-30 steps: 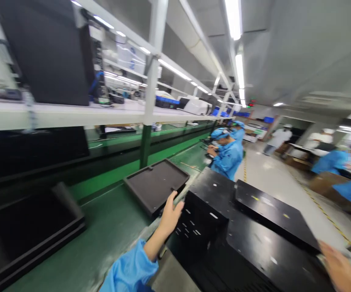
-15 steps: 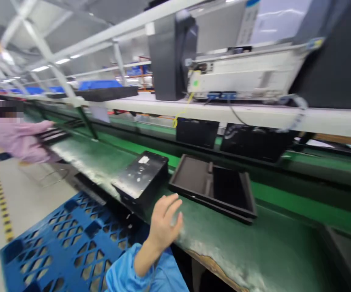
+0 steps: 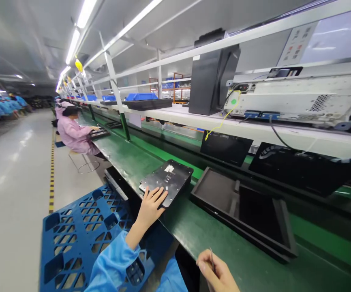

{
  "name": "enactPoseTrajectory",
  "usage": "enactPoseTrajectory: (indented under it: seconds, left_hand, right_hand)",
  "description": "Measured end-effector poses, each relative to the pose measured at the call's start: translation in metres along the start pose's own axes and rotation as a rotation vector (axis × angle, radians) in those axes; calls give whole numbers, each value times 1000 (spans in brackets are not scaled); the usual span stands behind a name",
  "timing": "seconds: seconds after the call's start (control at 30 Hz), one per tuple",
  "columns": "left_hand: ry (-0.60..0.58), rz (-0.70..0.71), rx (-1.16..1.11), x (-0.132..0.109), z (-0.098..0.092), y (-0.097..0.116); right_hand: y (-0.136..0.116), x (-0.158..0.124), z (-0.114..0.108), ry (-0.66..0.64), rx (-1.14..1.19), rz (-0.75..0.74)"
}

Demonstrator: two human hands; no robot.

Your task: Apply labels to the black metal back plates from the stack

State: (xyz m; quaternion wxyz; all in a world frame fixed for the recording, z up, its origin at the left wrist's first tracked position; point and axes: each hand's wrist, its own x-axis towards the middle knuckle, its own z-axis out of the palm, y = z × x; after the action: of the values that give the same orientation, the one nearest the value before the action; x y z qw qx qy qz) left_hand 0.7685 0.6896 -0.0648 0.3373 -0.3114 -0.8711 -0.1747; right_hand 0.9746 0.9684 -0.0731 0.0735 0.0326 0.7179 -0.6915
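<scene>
A black flat metal-cased unit (image 3: 175, 176) with a white label and small screws lies on the green bench, its near corner by the bench edge. My left hand (image 3: 149, 207) rests on that near corner with fingers spread across the top; its thumb is by the side edge. My right hand (image 3: 216, 271), at the bottom of the view, is closed around a thin, pointed, dark object (image 3: 211, 256), mostly hidden by the fingers. To the right of the unit lies a black foam tray (image 3: 234, 198) with a divider and a dark panel in its right compartment.
A blue plastic pallet (image 3: 81, 235) lies on the floor at left. Above the bench runs a white shelf (image 3: 175, 114) carrying a white machine chassis (image 3: 297, 95) and a yellow cord. Black panels (image 3: 225, 148) lean behind the tray. A person in pink (image 3: 73, 132) sits farther along the bench.
My left hand has come down onto the black unit from the air in front of it. My right hand has entered at the bottom with the thin object. The view has swung left.
</scene>
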Motion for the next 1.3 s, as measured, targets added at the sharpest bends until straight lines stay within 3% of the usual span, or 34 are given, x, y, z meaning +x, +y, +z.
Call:
enactPoseTrajectory:
  seconds: [0.13, 0.23, 0.37, 0.47, 0.57, 0.7, 0.87, 1.0, 1.13, 1.23, 1.3]
  left_hand:
    - [127, 111, -55, -21, -8, 20]
    - [177, 146, -88, -39, -21, 43]
    - [180, 172, -71, -59, -45, 71]
    - [140, 243, -52, -75, -60, 86]
    - [137, 370, -97, -93, -62, 103]
    - [174, 571, -179, -116, -47, 133]
    - [78, 698, -351, -124, -22, 168]
    - [-8, 661, -438, -111, -3, 182]
    - [-89, 637, -509, -105, 19, 189]
    - [-167, 605, -515, -109, 33, 187]
    - [-228, 570, -469, -109, 40, 181]
  right_hand:
    - [-21, 67, 27, 114, 257, 86]
    - [-42, 113, 50, 221, 507, 59]
    - [-51, 129, 68, 327, 670, -39]
    - [-37, 98, 63, 348, 694, -53]
    - [-11, 42, 46, 406, 672, -25]
    - [34, -42, 24, 567, 670, 86]
    - [90, -118, 19, 891, 712, 118]
    - [108, -141, 28, 997, 773, 108]
    - [108, -140, 37, 1076, 832, 97]
    - [111, -134, 37, 1119, 734, 96]
    - [116, -130, 34, 1073, 624, 120]
